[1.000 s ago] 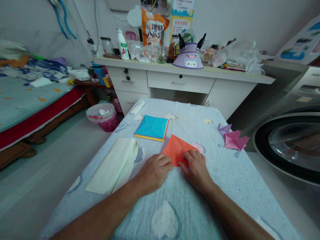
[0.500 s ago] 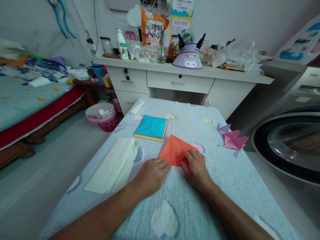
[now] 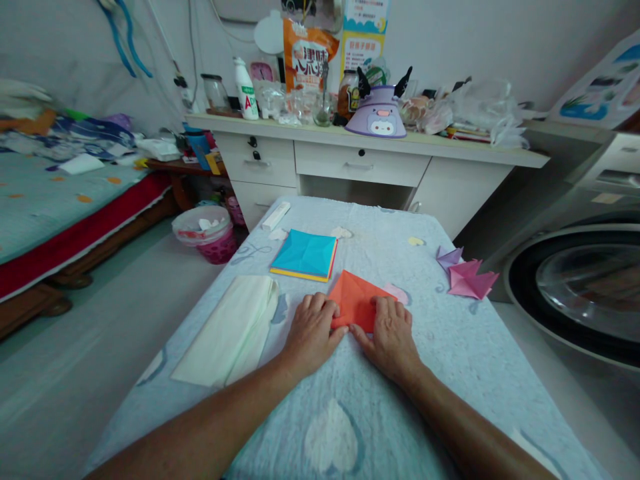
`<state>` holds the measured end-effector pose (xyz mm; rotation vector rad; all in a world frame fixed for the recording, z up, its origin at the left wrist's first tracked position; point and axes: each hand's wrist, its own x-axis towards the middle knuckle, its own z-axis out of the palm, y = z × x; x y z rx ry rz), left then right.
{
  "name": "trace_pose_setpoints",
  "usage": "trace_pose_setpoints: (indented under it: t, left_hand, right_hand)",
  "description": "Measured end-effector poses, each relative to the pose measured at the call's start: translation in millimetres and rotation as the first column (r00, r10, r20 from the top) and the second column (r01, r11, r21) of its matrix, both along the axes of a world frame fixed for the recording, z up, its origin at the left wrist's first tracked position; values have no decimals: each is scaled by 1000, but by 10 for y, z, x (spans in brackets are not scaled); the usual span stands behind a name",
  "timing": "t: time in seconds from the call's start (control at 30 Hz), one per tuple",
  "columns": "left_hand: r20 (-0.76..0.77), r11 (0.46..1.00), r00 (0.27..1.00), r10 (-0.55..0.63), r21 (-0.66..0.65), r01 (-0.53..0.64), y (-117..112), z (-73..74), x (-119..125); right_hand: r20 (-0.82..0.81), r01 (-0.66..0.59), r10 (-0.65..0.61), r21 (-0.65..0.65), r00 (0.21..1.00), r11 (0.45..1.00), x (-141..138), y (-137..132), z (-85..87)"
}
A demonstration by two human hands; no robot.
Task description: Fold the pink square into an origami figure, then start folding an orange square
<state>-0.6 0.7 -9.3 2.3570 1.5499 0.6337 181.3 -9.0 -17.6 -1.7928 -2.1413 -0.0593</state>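
A creased sheet of orange origami paper (image 3: 357, 293) lies on the cloth-covered table in front of me. My left hand (image 3: 313, 333) grips its left corner, fingers bent over the paper and thumb at the near edge. On the other side, my right hand (image 3: 393, 337) presses the right part with curled fingers, its thumb reaching toward the left thumb at the near edge. The paper's outer corners are partly hidden under both hands. Just beyond it sits a stack of coloured paper (image 3: 305, 253), blue on top with yellow and red edges below.
A folded pale cloth-like sheet (image 3: 227, 333) lies at left, and a small white box (image 3: 275, 216) near the far left corner. Pink (image 3: 470, 279) and purple (image 3: 449, 257) folded papers rest at the right edge. A washing machine (image 3: 550, 230) stands right, a waste bin (image 3: 213, 233) left.
My left hand has moved forward and slightly right, its fingers now spread over the orange paper's left side. The right thumb has come closer to the left one at the near edge.
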Motion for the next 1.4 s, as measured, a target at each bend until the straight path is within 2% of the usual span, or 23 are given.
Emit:
trace_pose_setpoints:
  t: [0.1,0.2,0.4,0.67,1.03,1.4]
  left_hand:
    - [-30,998,997,66,19,-65,-15,-7,8]
    - [-51,996,995,83,16,-83,-9,-22,4]
    - [-92,998,994,67,-16,-68,8,-60,-64]
    - [-128,997,991,40,-63,-48,38,-77,-230]
    - [-127,996,992,2,-83,-13,57,-108,-322]
    - [-125,993,992,-14,-121,-1,50,-38,-336]
  right_hand:
    - [10,7,-8,25,1000,1000,-4,1,-13]
    - [-2,1,-1,16,1000,1000,-3,4,-13]
    - [-31,-7,7,1,999,1000,68,25,-24]
    - [-42,33,-34,-26,999,999,319,77,-68]
    - [-58,8,-17,-149,998,989,626,154,-111]
    - [-48,-51,41,-231,998,972,699,145,-5]
